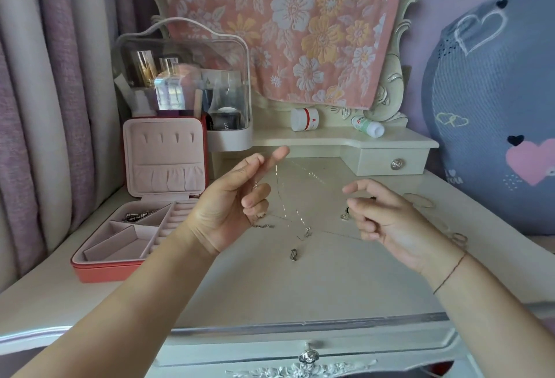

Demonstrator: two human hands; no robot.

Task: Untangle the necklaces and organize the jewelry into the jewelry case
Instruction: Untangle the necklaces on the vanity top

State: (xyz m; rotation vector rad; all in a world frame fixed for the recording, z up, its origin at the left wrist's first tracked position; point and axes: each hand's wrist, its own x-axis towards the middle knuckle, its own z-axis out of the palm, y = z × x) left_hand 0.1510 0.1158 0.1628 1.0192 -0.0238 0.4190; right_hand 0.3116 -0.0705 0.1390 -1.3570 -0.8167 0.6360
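Thin silver necklace chains (285,197) hang tangled between my two raised hands above the dressing table. My left hand (237,200) pinches one chain near its thumb and forefinger, palm turned toward me. My right hand (381,215) holds another strand with curled fingers, a small dark pendant (345,215) dangling beside it. Two more pendants (292,254) hang or lie low near the tabletop. The pink jewelry case (105,266) stands open at the left, with a silver piece (138,215) in its back compartment.
A clear cosmetics organizer (186,83) stands behind the case. A white jar (304,119) and a tipped bottle (368,127) sit on the raised shelf. Rings and a bangle (420,200) lie at the table's right. A blue heart cushion (495,107) fills the right side.
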